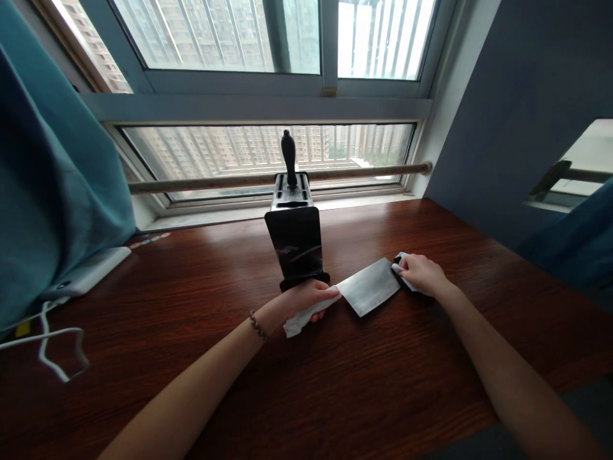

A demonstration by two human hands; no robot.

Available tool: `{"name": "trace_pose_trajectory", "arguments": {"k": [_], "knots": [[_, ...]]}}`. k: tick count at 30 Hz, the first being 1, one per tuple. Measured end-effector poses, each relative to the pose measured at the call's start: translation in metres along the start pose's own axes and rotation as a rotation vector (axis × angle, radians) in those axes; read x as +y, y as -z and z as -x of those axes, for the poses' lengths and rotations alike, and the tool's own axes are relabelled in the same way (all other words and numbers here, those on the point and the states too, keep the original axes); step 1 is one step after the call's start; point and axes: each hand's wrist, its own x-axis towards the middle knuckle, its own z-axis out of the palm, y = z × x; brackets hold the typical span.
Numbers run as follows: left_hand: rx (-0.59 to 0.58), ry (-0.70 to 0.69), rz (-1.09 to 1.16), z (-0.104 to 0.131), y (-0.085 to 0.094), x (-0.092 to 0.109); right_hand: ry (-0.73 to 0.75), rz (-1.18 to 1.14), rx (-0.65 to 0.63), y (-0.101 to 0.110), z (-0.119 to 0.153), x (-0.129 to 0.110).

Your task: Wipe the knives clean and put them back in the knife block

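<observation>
A broad, flat silver blade, like a cleaver's [368, 287], lies slanted just above or on the brown table, between my two hands. My left hand [311, 295] is closed around a long white piece, like tissue or cloth [304, 319], in line with the blade's left end. Whether a handle runs inside it cannot be seen. At the blade's right end, my right hand [424, 275] pinches a crumpled white and black piece [401, 267], against the blade's edge. Right behind my left hand stands a black knife block [295, 239], a black handle [288, 156] rising from its top slots.
The brown wooden table [230, 255] reaches to the window sill. A white box-like device [90, 271] with white cables [48, 338] lies at the left, beside a blue curtain [62, 147]. A horizontal rail [205, 185] crosses the window behind the block.
</observation>
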Motion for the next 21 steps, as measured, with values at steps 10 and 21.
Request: {"name": "trace_pose_trajectory", "arguments": {"k": [10,21], "knots": [[0.010,0.021,0.016,0.001,-0.002,0.001,-0.071,0.029,0.046,-0.001,0.005,-0.010],[0.059,0.003,0.041,0.006,-0.006,0.005,-0.042,0.066,0.116,0.000,0.011,-0.015]]}}
